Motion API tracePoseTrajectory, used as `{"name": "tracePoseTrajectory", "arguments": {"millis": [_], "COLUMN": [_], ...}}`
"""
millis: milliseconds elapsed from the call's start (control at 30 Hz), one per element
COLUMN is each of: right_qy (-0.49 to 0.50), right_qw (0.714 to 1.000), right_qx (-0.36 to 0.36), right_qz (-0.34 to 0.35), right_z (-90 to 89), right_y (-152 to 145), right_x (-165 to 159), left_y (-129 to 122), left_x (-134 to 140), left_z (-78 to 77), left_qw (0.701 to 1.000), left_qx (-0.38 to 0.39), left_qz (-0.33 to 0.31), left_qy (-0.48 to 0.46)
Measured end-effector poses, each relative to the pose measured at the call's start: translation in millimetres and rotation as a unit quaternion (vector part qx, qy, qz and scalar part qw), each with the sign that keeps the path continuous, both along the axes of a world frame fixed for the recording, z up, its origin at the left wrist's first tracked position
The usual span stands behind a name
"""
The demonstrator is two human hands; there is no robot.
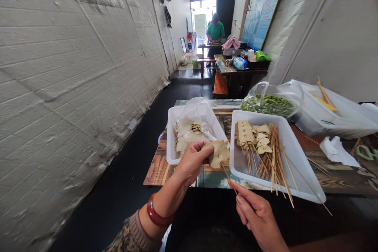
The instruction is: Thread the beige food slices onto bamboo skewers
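My left hand (193,161), with a dark red bangle on its wrist, pinches a folded beige sheet of food (219,153) that looks like tofu skin. A thin bamboo skewer (225,171) runs into the sheet from below. Lower right, my right hand (251,206) has its thumb and fingers closed at the skewer's lower end. Behind the left hand stands a white tray (170,141) with a plastic bag (191,122) of more beige pieces. To the right, a second white tray (307,177) holds finished-looking skewers of beige pieces (245,133) and loose bamboo skewers (276,157).
A clear bag of green vegetables (267,104) lies behind the right tray, beside a larger white bin (348,120). Crumpled tissue (338,151) and green-handled scissors (364,151) lie at right. Farther off, a person in green (216,30) stands at another table.
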State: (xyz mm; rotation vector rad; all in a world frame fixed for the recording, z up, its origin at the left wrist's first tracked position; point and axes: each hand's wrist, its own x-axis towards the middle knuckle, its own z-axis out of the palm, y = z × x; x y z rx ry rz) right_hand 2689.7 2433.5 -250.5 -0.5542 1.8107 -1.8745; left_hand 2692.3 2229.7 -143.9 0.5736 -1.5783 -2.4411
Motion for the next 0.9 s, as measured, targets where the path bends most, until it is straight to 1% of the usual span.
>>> {"name": "tracePoseTrajectory", "arguments": {"millis": [200,367,700,900], "right_qy": [0.031,0.033,0.027,0.011], "right_qw": [0.999,0.999,1.000,1.000], "right_qx": [-0.011,-0.014,-0.003,0.000], "right_qz": [0.008,0.004,-0.010,-0.012], "right_z": [-1.7,-3.7,-0.9,1.8], "right_y": [2.4,1.5,-1.1,-4.3], "right_x": [-1.0,0.1,3.3,4.9], "left_y": [0.2,-0.2,0.1,1.4], "left_x": [0.5,2.1,3.6,5.7], "left_z": [-0.1,-1.4,-0.3,0.9], "left_qw": [0.999,0.998,0.998,0.999], "left_qx": [0.040,0.059,0.059,0.028], "left_qz": [-0.015,-0.026,-0.034,-0.024], "left_qy": [0.003,0.003,0.010,0.014]}}
